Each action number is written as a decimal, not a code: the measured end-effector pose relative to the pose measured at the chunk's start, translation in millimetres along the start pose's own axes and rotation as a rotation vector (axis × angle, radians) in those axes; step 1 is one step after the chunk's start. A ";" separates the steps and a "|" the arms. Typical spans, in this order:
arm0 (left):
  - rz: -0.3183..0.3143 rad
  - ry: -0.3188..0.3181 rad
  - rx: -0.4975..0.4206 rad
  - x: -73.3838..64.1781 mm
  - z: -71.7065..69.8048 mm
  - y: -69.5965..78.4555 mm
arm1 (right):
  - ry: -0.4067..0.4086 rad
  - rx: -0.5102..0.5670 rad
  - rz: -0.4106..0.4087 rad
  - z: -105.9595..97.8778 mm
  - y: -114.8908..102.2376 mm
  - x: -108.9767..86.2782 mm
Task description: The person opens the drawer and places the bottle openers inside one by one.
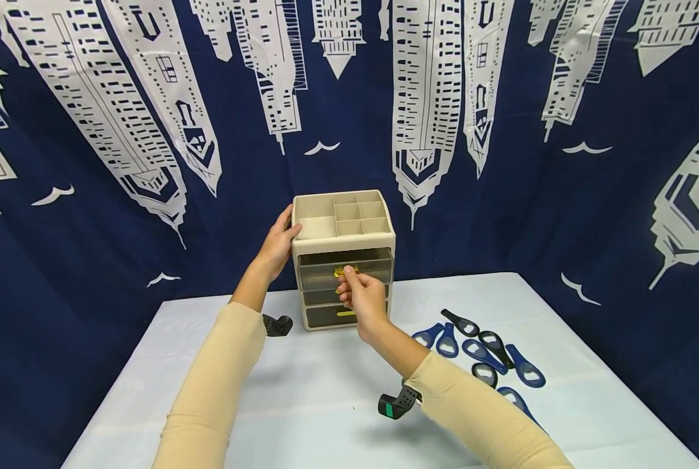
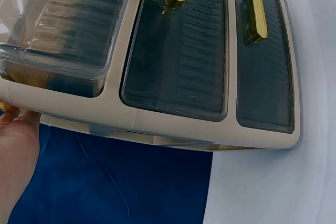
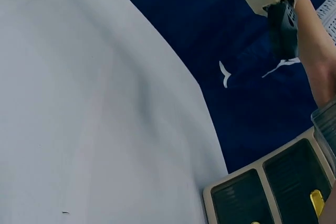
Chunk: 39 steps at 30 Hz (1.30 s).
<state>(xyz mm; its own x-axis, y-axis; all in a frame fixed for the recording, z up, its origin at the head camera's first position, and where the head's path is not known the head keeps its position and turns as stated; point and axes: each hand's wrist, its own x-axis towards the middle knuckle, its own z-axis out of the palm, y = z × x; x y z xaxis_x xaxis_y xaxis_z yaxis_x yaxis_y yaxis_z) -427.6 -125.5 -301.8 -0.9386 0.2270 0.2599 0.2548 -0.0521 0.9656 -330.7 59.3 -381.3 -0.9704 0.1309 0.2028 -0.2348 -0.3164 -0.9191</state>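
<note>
A cream desktop drawer organizer [image 1: 343, 245] stands on the table, with divided compartments on top and three smoky clear drawers in front. My left hand [image 1: 277, 247] grips its upper left side, thumb over the top edge; the left wrist view shows that hand [image 2: 18, 150] at the cream side wall. With thumb and fingers my right hand [image 1: 363, 299] pinches the gold handle [image 1: 340, 271] of the top drawer [image 1: 314, 279], which sticks out partway. The middle and bottom drawers [image 2: 265, 87] sit closed. The right hand hides part of the lower drawer fronts.
Several blue and black bottle openers [image 1: 526, 368] lie on the white table [image 1: 302, 404] to the right, some partly hidden by the right forearm. A dark blue cloth [image 1: 349, 169] with white building prints hangs close behind the organizer.
</note>
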 end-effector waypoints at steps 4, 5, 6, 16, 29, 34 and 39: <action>0.012 -0.008 0.011 2.8 5.0 0.9 | 0.018 -0.014 -0.008 -3.1 -2.6 -4.8; 0.015 -0.006 0.013 3.0 5.5 1.0 | 0.018 -0.018 -0.011 -3.6 -3.1 -5.6; 0.016 -0.001 0.010 2.9 5.8 1.3 | 0.015 -0.024 -0.014 -3.8 -3.5 -6.5; 0.015 0.011 -0.007 -0.7 1.0 -2.3 | -0.002 -0.032 -0.010 -5.7 -0.6 -20.2; 0.020 0.006 -0.013 -0.8 1.9 -2.4 | -0.031 -0.040 0.025 -9.4 -5.3 -42.7; 0.020 0.010 -0.021 -1.0 5.5 0.4 | -0.055 -0.038 0.053 -12.5 -8.2 -51.3; 0.010 0.028 -0.011 -2.4 2.2 1.1 | -0.075 -0.046 0.078 -12.7 -9.4 -59.9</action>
<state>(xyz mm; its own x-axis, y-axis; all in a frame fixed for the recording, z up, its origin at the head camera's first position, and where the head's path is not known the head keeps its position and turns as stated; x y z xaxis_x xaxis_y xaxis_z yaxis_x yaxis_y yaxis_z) -424.6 -124.0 -301.4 -0.9422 0.1994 0.2691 0.2613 -0.0650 0.9631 -269.6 66.3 -389.1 -0.9875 0.0368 0.1532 -0.1574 -0.2793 -0.9472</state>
